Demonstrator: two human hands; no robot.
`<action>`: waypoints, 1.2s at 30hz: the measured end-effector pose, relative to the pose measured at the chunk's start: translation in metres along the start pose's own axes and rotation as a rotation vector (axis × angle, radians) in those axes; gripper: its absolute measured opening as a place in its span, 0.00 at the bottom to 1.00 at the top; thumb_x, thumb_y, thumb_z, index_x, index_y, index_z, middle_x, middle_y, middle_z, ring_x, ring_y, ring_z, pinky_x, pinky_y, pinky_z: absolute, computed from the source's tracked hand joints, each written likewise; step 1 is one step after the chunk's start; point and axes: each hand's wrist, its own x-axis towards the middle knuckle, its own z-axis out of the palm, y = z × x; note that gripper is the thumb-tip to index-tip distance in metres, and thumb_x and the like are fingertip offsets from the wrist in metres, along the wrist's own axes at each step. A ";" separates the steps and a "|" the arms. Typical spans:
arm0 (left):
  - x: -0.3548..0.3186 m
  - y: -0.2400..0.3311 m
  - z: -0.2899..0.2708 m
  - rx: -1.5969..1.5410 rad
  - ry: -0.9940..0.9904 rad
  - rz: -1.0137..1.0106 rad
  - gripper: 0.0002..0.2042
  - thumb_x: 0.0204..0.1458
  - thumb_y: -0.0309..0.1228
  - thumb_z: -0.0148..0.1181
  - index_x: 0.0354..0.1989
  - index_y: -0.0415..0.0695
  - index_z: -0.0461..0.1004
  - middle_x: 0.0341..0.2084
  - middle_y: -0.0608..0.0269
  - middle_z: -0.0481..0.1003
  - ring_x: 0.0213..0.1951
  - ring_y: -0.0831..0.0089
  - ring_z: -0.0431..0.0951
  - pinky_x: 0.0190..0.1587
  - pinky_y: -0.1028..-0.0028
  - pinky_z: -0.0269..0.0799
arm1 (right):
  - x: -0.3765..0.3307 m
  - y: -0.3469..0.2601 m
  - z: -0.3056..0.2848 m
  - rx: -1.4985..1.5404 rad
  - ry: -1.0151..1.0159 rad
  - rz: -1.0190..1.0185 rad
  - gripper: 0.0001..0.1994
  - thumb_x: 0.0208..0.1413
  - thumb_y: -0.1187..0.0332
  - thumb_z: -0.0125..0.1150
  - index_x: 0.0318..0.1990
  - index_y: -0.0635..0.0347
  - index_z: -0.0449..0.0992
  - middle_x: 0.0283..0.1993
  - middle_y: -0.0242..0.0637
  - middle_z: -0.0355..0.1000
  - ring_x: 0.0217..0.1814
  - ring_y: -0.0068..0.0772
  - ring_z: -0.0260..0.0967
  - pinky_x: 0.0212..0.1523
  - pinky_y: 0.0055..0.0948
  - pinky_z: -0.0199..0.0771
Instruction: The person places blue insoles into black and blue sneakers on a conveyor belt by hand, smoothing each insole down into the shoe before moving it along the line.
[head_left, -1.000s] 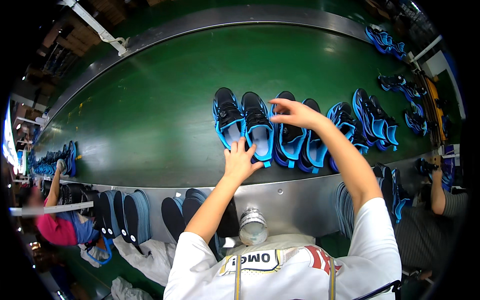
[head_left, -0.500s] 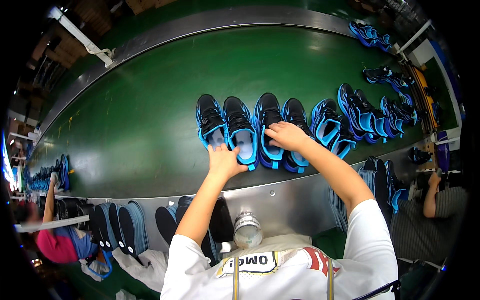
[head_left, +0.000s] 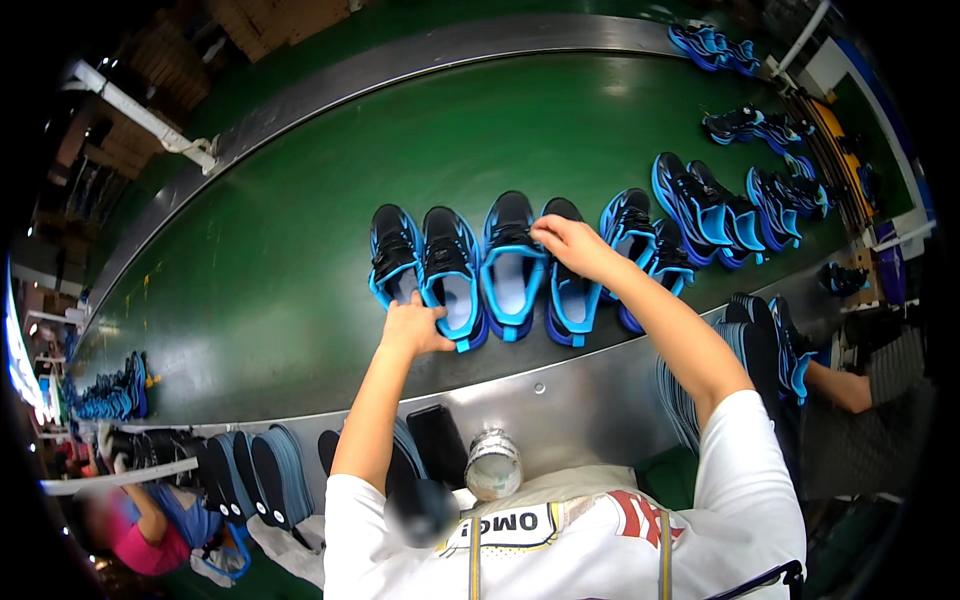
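Observation:
Black sneakers with bright blue trim stand in a row on the green work surface, toes pointing away from me. My left hand (head_left: pixel 412 326) rests at the heel of the leftmost sneaker (head_left: pixel 394 243), fingers spread over its opening and the thumb beside the heel of the second sneaker (head_left: pixel 450 285). The third sneaker (head_left: pixel 509 268) gapes wide, a pale insole showing inside. Over the fourth sneaker (head_left: pixel 572 298), my right hand (head_left: pixel 578 248) has its fingers drawn together near the tongue; what they pinch, if anything, is hidden.
More sneakers (head_left: pixel 690 205) stand to the right. Along the metal near edge (head_left: pixel 580 385) are stacked insoles (head_left: pixel 278 470), a black phone (head_left: pixel 436 443) and a clear jar (head_left: pixel 494 466). Co-workers sit at the far left (head_left: pixel 150 540) and right (head_left: pixel 845 388).
My right hand has moved from the third sneaker's opening to the fourth sneaker's tongue, exposing the third's insole. My left hand stays by the two leftmost sneakers. The view has shifted slightly.

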 end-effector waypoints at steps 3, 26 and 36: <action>0.001 -0.008 0.014 -0.038 0.115 0.078 0.24 0.20 0.49 0.61 0.32 0.54 0.74 0.34 0.46 0.68 0.35 0.55 0.70 0.41 0.62 0.63 | -0.054 -0.022 -0.045 -0.415 -0.032 0.216 0.15 0.45 0.59 0.51 0.34 0.63 0.66 0.33 0.47 0.68 0.37 0.48 0.66 0.37 0.37 0.65; 0.022 0.158 -0.024 -0.320 0.137 -0.055 0.32 0.43 0.55 0.46 0.55 0.50 0.52 0.20 0.45 0.71 0.27 0.51 0.72 0.30 0.62 0.66 | -0.221 0.055 -0.302 -0.411 0.188 0.210 0.11 0.44 0.72 0.50 0.38 0.62 0.68 0.28 0.40 0.69 0.31 0.33 0.67 0.32 0.29 0.66; -0.015 0.095 0.023 -0.341 1.024 -0.020 0.10 0.42 0.26 0.54 0.35 0.40 0.69 0.34 0.53 0.65 0.37 0.60 0.66 0.39 0.68 0.61 | -0.391 0.133 -0.172 -0.616 0.037 0.648 0.18 0.42 0.77 0.48 0.44 0.56 0.62 0.54 0.46 0.50 0.46 0.45 0.60 0.46 0.36 0.61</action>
